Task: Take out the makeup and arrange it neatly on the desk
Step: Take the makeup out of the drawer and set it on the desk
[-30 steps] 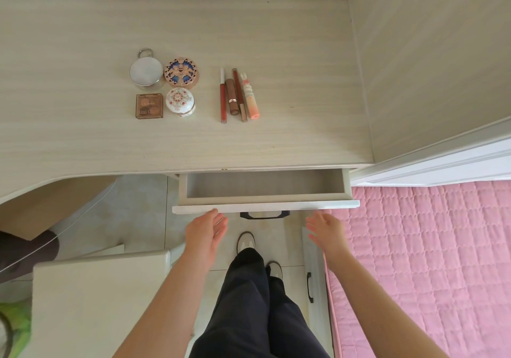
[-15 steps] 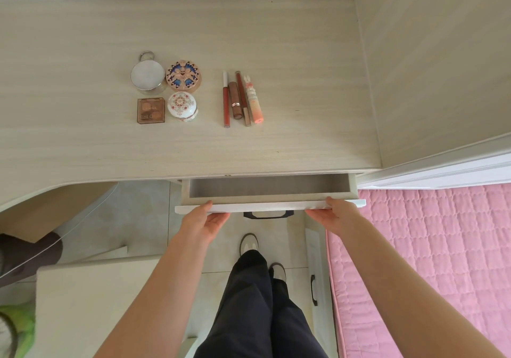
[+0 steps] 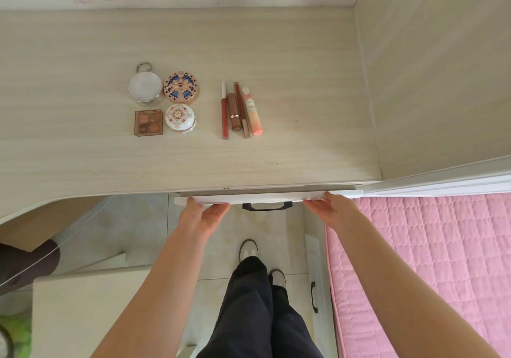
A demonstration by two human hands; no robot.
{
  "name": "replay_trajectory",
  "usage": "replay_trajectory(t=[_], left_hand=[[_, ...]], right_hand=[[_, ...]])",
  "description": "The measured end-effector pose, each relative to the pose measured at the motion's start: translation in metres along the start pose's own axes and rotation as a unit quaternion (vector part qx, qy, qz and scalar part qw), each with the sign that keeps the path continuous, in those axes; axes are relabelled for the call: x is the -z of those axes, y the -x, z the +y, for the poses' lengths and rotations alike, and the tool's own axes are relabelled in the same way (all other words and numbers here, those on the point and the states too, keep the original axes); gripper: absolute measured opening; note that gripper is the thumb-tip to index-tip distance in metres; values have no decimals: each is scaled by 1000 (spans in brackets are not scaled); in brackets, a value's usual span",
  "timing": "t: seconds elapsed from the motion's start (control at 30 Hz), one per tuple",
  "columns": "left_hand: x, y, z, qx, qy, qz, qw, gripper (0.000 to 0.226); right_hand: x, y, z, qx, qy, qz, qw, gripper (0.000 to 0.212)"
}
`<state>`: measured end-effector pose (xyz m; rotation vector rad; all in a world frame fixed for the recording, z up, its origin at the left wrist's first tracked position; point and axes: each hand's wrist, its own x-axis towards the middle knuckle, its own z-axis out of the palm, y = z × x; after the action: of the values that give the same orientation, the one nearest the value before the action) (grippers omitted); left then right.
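Note:
On the pale wooden desk (image 3: pixel 290 53) the makeup lies in two groups. At left are a silver round compact (image 3: pixel 145 86), an ornate round compact (image 3: pixel 181 88), a brown square palette (image 3: pixel 148 123) and a white floral pot (image 3: pixel 180 117). To the right, several tubes lie side by side: a red lip gloss (image 3: pixel 224 114), a brown lipstick (image 3: pixel 234 114), a thin dark red tube (image 3: pixel 241 108) and a peach rabbit tube (image 3: pixel 252 111). The white drawer front (image 3: pixel 265 198) is almost flush under the desk edge. My left hand (image 3: pixel 203 213) and my right hand (image 3: pixel 330 207) press flat against it.
A black handle (image 3: pixel 267 207) sits under the drawer front. A pink quilted bed (image 3: pixel 431 260) lies to the right, a wooden panel (image 3: pixel 442 67) rises at the desk's right side, and a pale stool (image 3: pixel 91 313) stands at lower left. My legs and shoes stand on the tiled floor.
Both hands reached the drawer front and pushed it inward. The drawer went from wide open to nearly closed under the desk edge.

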<state>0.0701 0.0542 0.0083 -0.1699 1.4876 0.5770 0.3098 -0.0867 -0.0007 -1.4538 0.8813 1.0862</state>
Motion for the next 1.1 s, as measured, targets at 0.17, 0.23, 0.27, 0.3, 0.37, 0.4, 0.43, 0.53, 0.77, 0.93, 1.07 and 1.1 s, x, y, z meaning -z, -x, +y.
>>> replay_trajectory(t=[0.17, 0.23, 0.27, 0.3, 0.37, 0.4, 0.43, 0.53, 0.77, 0.93, 1.07, 1.1], left_hand=[[-8, -4, 2, 6, 14, 3, 1000, 48], [-10, -5, 4, 8, 18, 2, 1000, 49], [-11, -6, 4, 9, 22, 1, 1000, 50], [-11, -6, 5, 12, 26, -1, 1000, 50], [-12, -6, 6, 19, 32, -7, 999, 52], [-12, -6, 6, 21, 34, -6, 999, 52], [-12, -7, 6, 23, 36, -3, 999, 53], [-11, -9, 6, 31, 52, -2, 998, 53], [-15, -8, 4, 28, 100, -10, 995, 43], [-18, -10, 5, 34, 121, -24, 992, 44], [-13, -5, -2, 26, 119, -37, 992, 44], [-12, -4, -3, 23, 108, -41, 993, 44]], right_hand=[[-8, -1, -2, -3, -17, 14, 1000, 26], [-8, -1, -4, -6, -23, 21, 999, 29], [-8, -2, -5, -6, -28, 21, 999, 36], [-9, -1, -5, -5, -32, 19, 999, 41], [-9, -2, -6, -8, -35, 15, 999, 44], [-9, -1, -5, -7, -38, 14, 999, 42], [-10, -1, -4, -5, -41, 15, 999, 40], [-11, 1, -4, -4, -55, 12, 998, 38], [-13, -7, -8, -14, -97, -21, 995, 41], [-14, -6, -7, -20, -124, -80, 989, 32], [-7, -11, -2, -13, -99, -71, 992, 23], [-5, -11, -1, -6, -84, -68, 994, 22]])
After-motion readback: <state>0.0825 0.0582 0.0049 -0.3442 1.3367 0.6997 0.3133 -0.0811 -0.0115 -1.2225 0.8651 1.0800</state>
